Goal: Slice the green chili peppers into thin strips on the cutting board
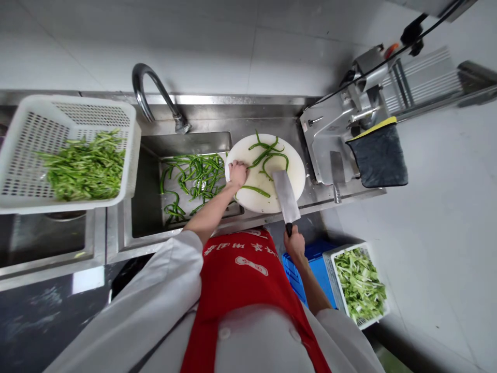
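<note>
My right hand [295, 242] grips the black handle of a cleaver [286, 196], whose broad blade lies over the right front of a round white chopping board [293, 155]. Several long green chili peppers [267, 150] are spread on the board, some curled. A straighter chili pepper [254, 190] lies nearer the front. At the board's left edge, my left hand [238, 173] has its fingers curled down onto the end of a chili pepper; the fingertips are partly hidden. More long green peppers [205, 176] lie in the sink just left of the board.
A white perforated basket [33, 171] of cut greens stands at left beside the curved faucet [155, 83]. A slicing machine [326, 134] with a dark cloth [380, 158] and another cleaver [337, 168] is at right. Below are a blue crate [320, 274] and a basket of greens [361, 285].
</note>
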### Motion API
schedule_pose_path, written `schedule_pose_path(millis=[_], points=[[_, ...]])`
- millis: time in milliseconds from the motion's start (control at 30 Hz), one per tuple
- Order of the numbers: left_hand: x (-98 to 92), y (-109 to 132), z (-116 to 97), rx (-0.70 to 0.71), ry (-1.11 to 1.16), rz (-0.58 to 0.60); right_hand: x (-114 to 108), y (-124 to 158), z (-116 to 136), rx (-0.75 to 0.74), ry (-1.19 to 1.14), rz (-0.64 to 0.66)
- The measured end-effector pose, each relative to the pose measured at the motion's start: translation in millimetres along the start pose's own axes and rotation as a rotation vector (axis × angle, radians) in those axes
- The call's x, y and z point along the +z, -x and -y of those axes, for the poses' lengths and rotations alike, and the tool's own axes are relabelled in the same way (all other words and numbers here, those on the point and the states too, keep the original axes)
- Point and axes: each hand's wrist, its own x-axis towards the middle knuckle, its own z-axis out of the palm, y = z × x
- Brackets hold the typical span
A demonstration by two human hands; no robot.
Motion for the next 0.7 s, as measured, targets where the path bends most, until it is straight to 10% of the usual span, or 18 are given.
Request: schedule_pose_path(millis=[133,433,700], points=[[1.0,-1,-2,0.106,-0.037,0.056,3,-2,-17,0.016,-0.07,-0.014],[-31.5,88,86,0.285,0.027,-0.024,12,-2,-20,0.037,-0.104,0.03],[-23.3,76,61,0.302,0.118,0.105,2,-2,19,0.003,-0.089,0.052]])
